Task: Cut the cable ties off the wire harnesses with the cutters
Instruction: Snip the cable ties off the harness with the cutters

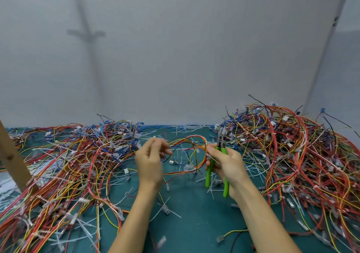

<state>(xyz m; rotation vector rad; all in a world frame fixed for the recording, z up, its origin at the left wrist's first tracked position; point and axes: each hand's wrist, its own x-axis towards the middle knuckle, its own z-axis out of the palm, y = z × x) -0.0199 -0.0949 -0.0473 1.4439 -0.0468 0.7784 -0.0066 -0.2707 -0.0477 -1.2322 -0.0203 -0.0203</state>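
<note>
A wire harness (191,142) of red, orange, yellow and black wires arcs between my two hands above the green mat. My left hand (151,160) pinches one end of it with curled fingers. My right hand (227,164) grips the green-handled cutters (219,162), whose metal jaws point up and away. The right thumb and fingers also pinch the harness's other end, where a white cable tie (213,158) sticks out. Whether the jaws touch the harness I cannot tell.
Big tangled piles of wire harnesses lie left (68,161) and right (298,151). Cut white cable ties (169,212) litter the green mat (194,219). A wooden post (11,159) leans at far left. A grey wall stands behind.
</note>
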